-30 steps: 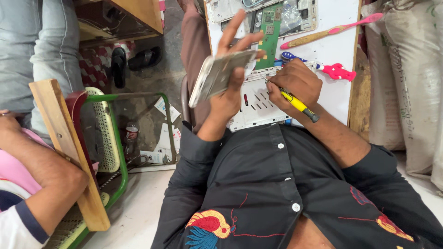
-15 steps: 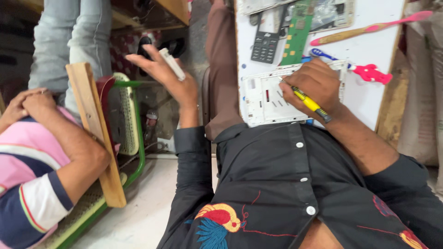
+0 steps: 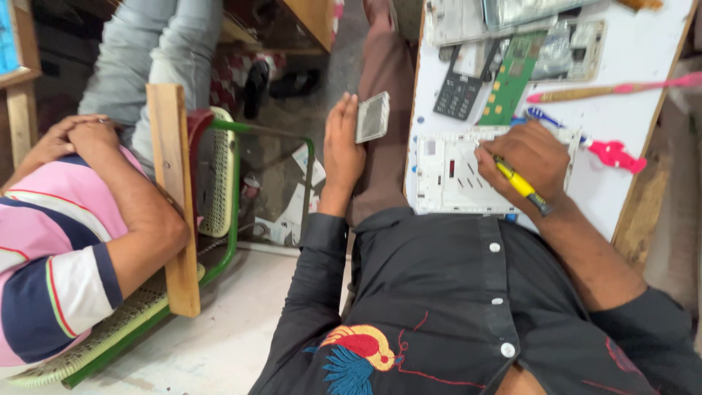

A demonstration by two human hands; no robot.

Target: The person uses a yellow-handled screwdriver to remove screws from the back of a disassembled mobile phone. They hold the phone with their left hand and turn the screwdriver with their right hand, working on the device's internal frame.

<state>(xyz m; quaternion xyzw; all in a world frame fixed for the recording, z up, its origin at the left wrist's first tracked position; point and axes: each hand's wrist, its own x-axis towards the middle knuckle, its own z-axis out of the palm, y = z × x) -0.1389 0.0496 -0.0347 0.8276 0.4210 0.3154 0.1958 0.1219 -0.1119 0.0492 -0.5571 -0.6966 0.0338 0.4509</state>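
The right hand (image 3: 530,157) grips one yellow screwdriver (image 3: 521,186), its tip on one white phone frame (image 3: 461,172) lying on the table (image 3: 636,58). The left hand (image 3: 342,146) pinches one small silver panel (image 3: 372,116) beside the table edge. Nearby lie one keypad (image 3: 459,91), one green circuit board (image 3: 510,80) and two toothbrushes (image 3: 607,89).

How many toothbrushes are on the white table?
2. A pink toothbrush lies near the table's far side; a blue toothbrush pokes out just beyond the right hand. Others may be hidden.

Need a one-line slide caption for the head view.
Right hand works a yellow screwdriver on a white phone frame; left hand holds a small grey part.
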